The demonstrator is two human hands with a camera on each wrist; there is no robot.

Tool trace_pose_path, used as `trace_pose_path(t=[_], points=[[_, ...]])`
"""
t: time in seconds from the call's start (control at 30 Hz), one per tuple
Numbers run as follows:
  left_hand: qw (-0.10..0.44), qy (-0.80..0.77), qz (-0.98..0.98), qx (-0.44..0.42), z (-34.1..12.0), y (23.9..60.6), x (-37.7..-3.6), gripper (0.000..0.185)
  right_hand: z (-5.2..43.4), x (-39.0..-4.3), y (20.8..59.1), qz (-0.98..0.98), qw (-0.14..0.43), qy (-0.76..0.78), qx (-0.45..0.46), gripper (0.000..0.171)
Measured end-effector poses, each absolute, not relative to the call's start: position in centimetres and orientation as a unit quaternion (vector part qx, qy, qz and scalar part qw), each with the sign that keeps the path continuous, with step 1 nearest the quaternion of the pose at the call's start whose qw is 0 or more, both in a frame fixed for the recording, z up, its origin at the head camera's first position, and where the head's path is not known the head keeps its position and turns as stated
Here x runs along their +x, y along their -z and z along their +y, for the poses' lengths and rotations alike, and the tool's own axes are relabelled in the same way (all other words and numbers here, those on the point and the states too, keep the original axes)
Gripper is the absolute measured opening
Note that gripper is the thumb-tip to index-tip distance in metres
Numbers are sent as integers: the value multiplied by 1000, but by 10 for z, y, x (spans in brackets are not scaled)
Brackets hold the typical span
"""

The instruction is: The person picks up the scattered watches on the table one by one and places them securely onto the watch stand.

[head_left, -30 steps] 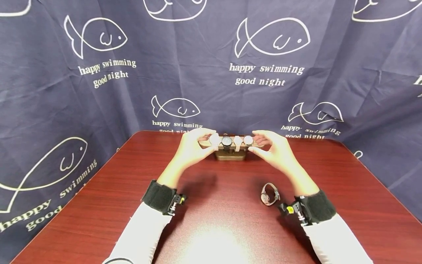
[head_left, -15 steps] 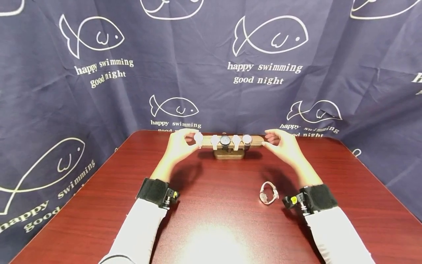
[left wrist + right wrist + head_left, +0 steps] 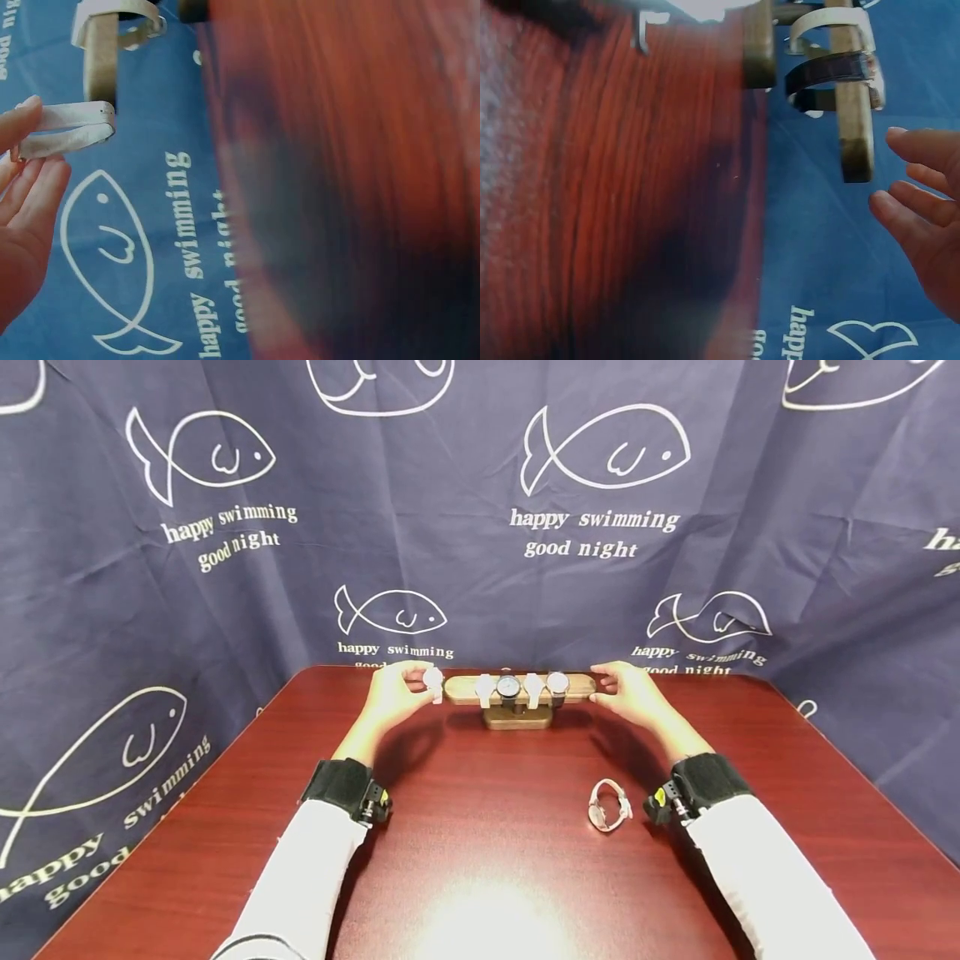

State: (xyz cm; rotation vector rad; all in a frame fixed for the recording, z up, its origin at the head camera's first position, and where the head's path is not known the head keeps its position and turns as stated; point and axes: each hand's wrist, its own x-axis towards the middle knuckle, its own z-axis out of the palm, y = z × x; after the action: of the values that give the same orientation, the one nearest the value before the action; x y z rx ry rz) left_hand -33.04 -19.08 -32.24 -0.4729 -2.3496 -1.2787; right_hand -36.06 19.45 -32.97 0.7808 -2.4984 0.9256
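At the table's far edge stands a wooden watch stand [image 3: 517, 718] with a horizontal bar [image 3: 581, 685]. Several watches hang on the bar, white-strapped [image 3: 485, 687] and dark-strapped [image 3: 508, 687]. My left hand [image 3: 411, 682] pinches a white watch [image 3: 432, 682] just off the bar's left end. In the left wrist view its white strap [image 3: 71, 127] sits between my fingertips [image 3: 21, 120], apart from the bar end [image 3: 100, 60]. My right hand [image 3: 611, 682] hovers at the bar's right end [image 3: 853, 135] with fingers [image 3: 919, 146] relaxed, holding nothing.
A pink-strapped watch [image 3: 609, 804] lies loose on the red-brown table [image 3: 487, 827], close to my right wrist. A dark blue fish-print cloth [image 3: 585, 527] hangs right behind the stand and round the table's sides.
My left hand has drawn the white watch leftward along the bar and off its left end. The right hand has slid out to the bar's right end and let go.
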Motion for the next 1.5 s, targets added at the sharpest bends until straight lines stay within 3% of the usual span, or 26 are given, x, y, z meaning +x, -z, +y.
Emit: trace_pose_path(t=[0.43,1.07,1.3,1.5], points=[[179,494,-829,-191,-190,331,-352,41,195,-374,335,-884,152,-367,247,34],[126,473,-854,-176,-183,341,-359,49,193,-371,336,-893,158,-334,255,28],[105,497,-841,-188,-176,326,-344,48,191,-373,336,-898,166,-316,258,28],[114,485,-844,-197,-181,339,-362,47,191,-376,335,-902,163,-306,257,29]])
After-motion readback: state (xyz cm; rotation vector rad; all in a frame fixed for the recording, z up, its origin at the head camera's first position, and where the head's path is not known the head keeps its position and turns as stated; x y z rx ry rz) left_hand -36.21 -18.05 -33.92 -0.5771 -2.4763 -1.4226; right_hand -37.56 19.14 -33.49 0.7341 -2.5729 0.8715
